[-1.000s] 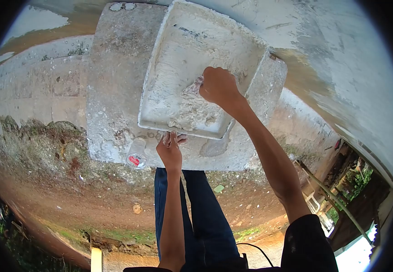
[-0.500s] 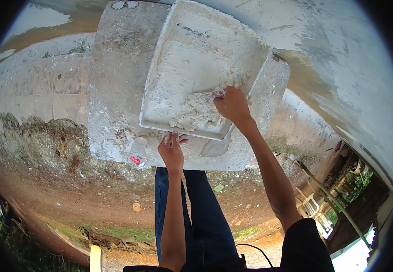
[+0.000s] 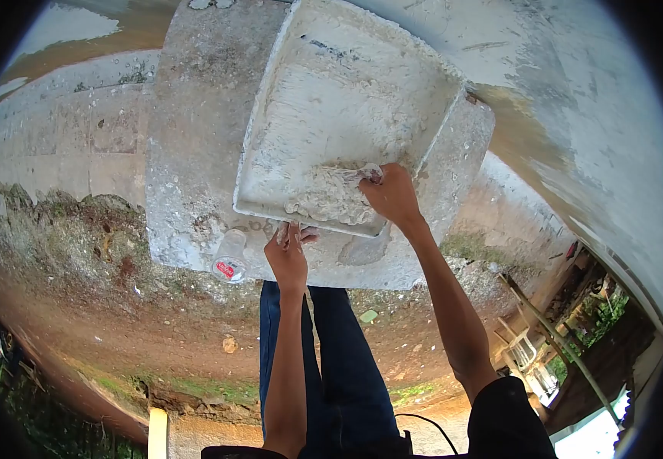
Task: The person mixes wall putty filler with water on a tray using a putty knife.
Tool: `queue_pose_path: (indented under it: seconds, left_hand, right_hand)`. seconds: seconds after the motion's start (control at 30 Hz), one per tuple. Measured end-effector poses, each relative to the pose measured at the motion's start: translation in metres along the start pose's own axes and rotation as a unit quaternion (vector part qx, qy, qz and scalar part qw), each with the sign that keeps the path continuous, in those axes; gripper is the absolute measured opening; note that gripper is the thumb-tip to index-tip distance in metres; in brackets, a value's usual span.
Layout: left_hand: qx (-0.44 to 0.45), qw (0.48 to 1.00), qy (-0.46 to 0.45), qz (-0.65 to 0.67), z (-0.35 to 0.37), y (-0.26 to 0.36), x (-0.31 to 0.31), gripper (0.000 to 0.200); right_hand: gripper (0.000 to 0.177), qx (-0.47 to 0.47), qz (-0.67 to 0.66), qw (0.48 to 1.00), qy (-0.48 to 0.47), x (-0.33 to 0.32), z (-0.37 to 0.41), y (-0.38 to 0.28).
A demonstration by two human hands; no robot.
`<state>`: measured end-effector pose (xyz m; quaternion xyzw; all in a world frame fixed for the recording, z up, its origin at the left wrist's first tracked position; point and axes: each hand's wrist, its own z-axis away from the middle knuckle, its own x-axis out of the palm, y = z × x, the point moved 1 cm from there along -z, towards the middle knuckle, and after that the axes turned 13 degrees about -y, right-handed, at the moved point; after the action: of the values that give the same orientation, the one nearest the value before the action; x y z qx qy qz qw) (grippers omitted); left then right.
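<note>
A shallow white tray (image 3: 350,115), caked with pale paste, lies tilted across a stained slab. My left hand (image 3: 287,256) is at its near edge, whitened fingers drawn together around the rim. Inside the tray, near its right wall, my right hand (image 3: 394,197) is closed around a crumpled whitish piece (image 3: 372,173) coated in paste; I cannot tell whether it is cloth or plastic. Thick wet white paste (image 3: 327,193) is heaped beside that hand, toward the near edge. Left of my left hand, a clear plastic cup (image 3: 229,256) with a red label lies on the slab.
The grey slab (image 3: 193,138) extends on both sides of the tray. A white-smeared wall (image 3: 576,99) rises at the right. My legs in jeans (image 3: 346,359) are below the slab, over reddish ground. A pale chair (image 3: 526,356) and a pole (image 3: 565,348) stand lower right.
My right hand has drawn a short way toward me inside the tray, with the whitish piece still in its grasp. The left hand stays at the near rim.
</note>
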<state>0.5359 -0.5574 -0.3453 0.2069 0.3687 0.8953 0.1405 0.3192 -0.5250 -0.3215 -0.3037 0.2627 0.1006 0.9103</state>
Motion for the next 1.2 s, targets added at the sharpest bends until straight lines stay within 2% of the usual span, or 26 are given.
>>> queue_pose_path:
  seconds: [0.07,0.13,0.17,0.23,0.37,0.53,0.63,0.8,0.9,0.97,1.0,1.07,1.1,1.17,1.2]
  left_hand:
    - [0.006,1.0,-0.006,0.0,-0.001,-0.002,0.0,0.023]
    - [0.012,1.0,-0.02,-0.006,-0.001,-0.004,-0.002,0.022]
    - [0.012,1.0,-0.021,-0.007,0.0,-0.004,-0.002,0.022]
    - [0.014,0.999,-0.029,-0.009,0.0,-0.001,-0.003,0.021]
    - [0.005,1.0,-0.017,-0.01,-0.001,-0.003,-0.002,0.021]
    - [0.022,0.999,-0.015,-0.02,0.0,-0.005,0.0,0.023]
    - [0.024,0.999,-0.032,-0.019,-0.002,-0.004,-0.004,0.023]
    - [0.008,0.999,-0.025,-0.018,-0.001,0.0,-0.004,0.022]
    - [0.013,1.0,-0.027,-0.003,0.0,-0.001,-0.001,0.022]
    - [0.018,0.999,-0.028,-0.003,-0.001,-0.001,-0.002,0.022]
    - [0.01,1.0,-0.027,0.009,-0.002,-0.001,-0.002,0.022]
    - [0.0,1.0,-0.023,0.019,-0.001,-0.003,-0.005,0.023]
    - [0.007,0.999,-0.027,0.021,-0.001,-0.003,-0.005,0.022]
    - [0.016,0.999,-0.033,0.024,-0.001,-0.003,-0.003,0.022]
    - [0.014,0.999,-0.027,0.025,-0.001,-0.003,-0.003,0.022]
  right_hand:
    - [0.026,-0.021,0.044,0.999,-0.009,0.001,-0.011,-0.001]
    - [0.022,-0.094,0.147,0.984,0.019,0.006,-0.02,-0.016]
    - [0.022,-0.094,0.146,0.985,0.019,0.007,-0.024,-0.021]
    - [0.027,-0.036,0.162,0.983,-0.078,0.012,-0.031,-0.03]
    - [0.026,-0.038,0.159,0.984,-0.075,0.012,-0.024,-0.033]
    - [0.022,-0.132,0.22,0.961,-0.105,0.022,-0.038,-0.033]
    - [0.019,-0.15,0.255,0.944,-0.146,0.032,-0.04,-0.053]
    - [0.021,-0.138,0.229,0.952,-0.149,0.023,-0.029,-0.045]
    - [0.025,-0.122,0.22,0.948,-0.193,0.013,-0.044,-0.038]
    - [0.033,-0.115,0.186,0.938,-0.268,0.006,-0.053,-0.033]
    - [0.033,-0.117,0.186,0.938,-0.267,0.0,-0.055,-0.033]
    - [0.035,-0.053,0.118,0.956,-0.264,-0.014,-0.053,-0.027]
    - [0.035,-0.054,0.118,0.956,-0.264,-0.021,-0.053,-0.022]
    - [0.03,-0.006,-0.021,0.974,-0.227,-0.039,-0.052,-0.011]
    - [0.03,-0.007,-0.02,0.974,-0.224,-0.049,-0.049,-0.012]
